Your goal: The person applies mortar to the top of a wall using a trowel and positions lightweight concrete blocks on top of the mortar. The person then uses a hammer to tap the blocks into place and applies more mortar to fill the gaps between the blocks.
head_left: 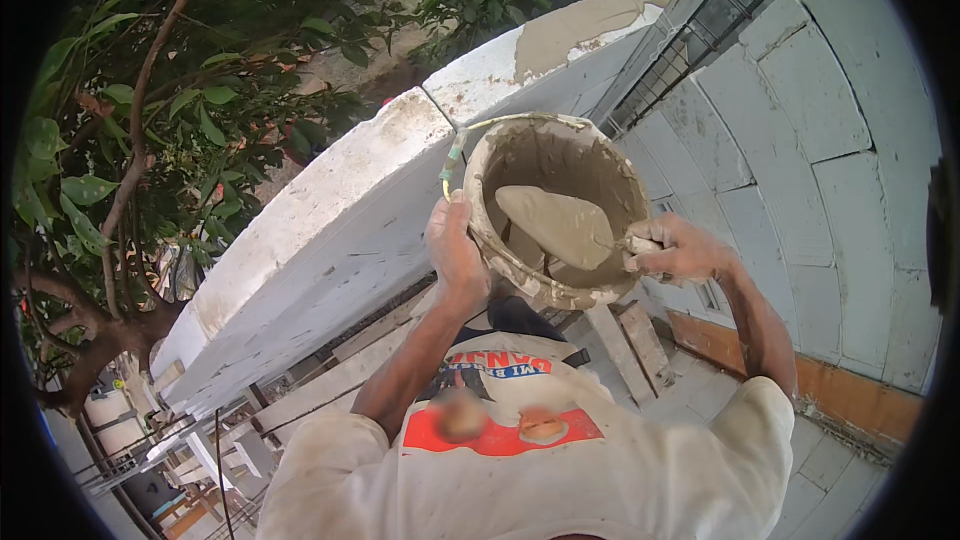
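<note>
A round bucket [489, 251], its rim and inside coated with grey mortar, is in front of my chest. My left hand [458, 252] grips the bucket's left side, beside the yellow handle [446, 172] with a green wrapping. In my right hand [677, 248], fingers closed around its grip, is a trowel [560, 225]. The trowel's blade is smeared with mortar and lies inside the bucket's mouth, above the wet mix. How much mortar lies under the blade is hidden.
A white block wall [330, 185] runs diagonally ahead, with mortar [580, 30] spread on its far top. At the right stands another block wall [800, 170]; steel reinforcement [715, 30] rises between them. Tree branches [140, 130] crowd the left. Wooden planks [625, 350] lie below.
</note>
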Motion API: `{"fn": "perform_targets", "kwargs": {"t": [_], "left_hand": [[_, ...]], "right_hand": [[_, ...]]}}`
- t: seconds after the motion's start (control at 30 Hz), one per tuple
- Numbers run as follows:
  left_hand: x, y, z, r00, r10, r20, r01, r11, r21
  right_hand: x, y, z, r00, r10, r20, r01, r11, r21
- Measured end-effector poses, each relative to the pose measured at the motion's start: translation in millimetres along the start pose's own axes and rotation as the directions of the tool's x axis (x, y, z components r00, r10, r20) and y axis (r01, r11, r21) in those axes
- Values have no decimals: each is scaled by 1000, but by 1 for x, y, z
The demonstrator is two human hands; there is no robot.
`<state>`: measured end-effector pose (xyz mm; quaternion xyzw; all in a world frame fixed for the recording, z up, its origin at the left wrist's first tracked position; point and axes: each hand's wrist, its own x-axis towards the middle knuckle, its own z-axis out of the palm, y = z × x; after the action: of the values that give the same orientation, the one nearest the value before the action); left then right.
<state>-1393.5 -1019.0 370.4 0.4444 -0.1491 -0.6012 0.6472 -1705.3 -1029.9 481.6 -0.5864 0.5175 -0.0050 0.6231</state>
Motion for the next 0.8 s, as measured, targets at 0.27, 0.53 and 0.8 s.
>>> {"fn": "perform_targets", "kwargs": {"t": [0.27,0.53,0.8], "left_hand": [[-27,-6,-23,991,-20,-129,2,990,-143],[-43,-24,-69,980,-10,-199,52,978,204],[-39,-20,-96,990,-31,-140,74,945,318]], "right_hand": [[70,-119,-86,919,-393,-1,311,728,-611],[109,-116,-27,514,-839,-178,82,255,-964],[108,-134,22,828,-330,-454,-22,789,-614]]}}
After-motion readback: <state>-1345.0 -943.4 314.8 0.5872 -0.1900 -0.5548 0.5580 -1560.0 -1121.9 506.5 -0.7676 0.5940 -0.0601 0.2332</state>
